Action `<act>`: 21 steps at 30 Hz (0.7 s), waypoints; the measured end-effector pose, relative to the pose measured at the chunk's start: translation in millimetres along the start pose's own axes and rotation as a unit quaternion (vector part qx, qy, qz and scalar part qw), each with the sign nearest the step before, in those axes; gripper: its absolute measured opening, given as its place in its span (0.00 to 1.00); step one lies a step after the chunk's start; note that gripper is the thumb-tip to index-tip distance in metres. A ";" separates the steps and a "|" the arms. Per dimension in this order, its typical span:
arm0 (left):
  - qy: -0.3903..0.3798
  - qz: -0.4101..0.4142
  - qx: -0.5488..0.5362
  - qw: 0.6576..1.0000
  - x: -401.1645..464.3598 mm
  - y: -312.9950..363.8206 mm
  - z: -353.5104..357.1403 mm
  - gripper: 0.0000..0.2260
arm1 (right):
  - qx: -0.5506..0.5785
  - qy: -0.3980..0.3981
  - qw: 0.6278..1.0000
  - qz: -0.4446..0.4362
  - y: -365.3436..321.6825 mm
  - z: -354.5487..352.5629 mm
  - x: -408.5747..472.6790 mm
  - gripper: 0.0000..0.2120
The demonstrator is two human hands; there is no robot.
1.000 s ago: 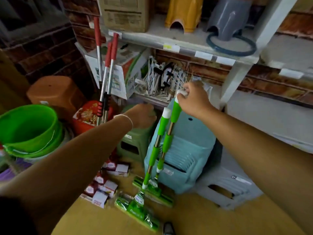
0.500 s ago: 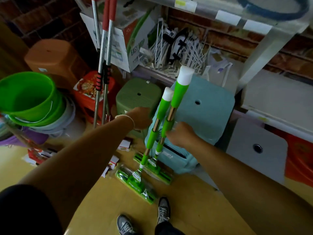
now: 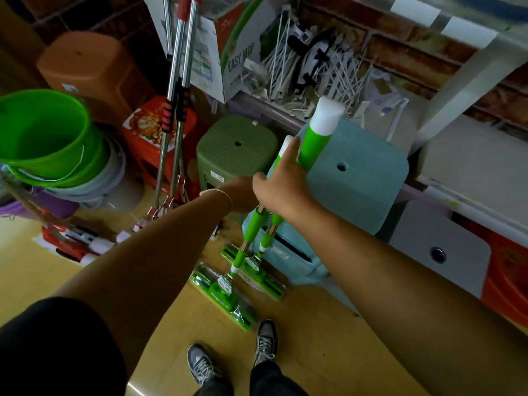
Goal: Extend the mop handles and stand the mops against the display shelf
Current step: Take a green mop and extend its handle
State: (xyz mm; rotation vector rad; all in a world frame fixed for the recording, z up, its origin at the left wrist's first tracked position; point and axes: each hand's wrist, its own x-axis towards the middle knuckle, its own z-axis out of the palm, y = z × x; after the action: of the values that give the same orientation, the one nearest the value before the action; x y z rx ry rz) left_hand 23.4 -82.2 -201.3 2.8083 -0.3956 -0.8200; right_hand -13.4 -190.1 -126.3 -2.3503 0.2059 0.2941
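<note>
Right hand (image 3: 281,185) grips the handles of two green mops; left hand (image 3: 241,195) sits behind it at the same handles.

Right hand: fingers curled round both handles below their white caps, forefinger extended up along the nearer one. Left hand: largely hidden by the right wrist; its grip cannot be determined. The green mops (image 3: 315,144) stand upright side by side, heads on the yellow floor (image 3: 314,338), leaning toward the teal stool (image 3: 357,178) below the display shelf (image 3: 468,78). Red-handled mops (image 3: 178,81) stand well apart to the left, beside a green bucket (image 3: 43,135).
</note>
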 end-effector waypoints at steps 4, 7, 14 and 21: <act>-0.014 0.018 -0.001 1.000 7.1 7.5 1.7 0.13 | 0.062 0.000 0.996 0.068 -5.0 0.4 12.5 0.45; -0.023 0.003 -0.007 1.000 6.9 8.2 0.8 0.13 | 0.012 -0.013 0.997 0.069 -6.4 -1.4 15.9 0.44; 0.015 0.005 -0.095 0.995 0.3 -14.0 13.8 0.15 | -0.103 0.028 0.992 -0.067 11.2 2.4 -15.8 0.37; -0.005 -0.038 -0.184 0.982 -22.5 -11.6 52.1 0.06 | -0.035 0.160 0.969 -0.184 45.9 32.1 -42.5 0.28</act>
State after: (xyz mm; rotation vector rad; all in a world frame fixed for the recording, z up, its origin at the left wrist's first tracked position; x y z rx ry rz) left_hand -21.2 -69.9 -236.2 2.4871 -0.1211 -0.8252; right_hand -69.8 -197.5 -167.7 -2.4372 -0.0910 -0.2648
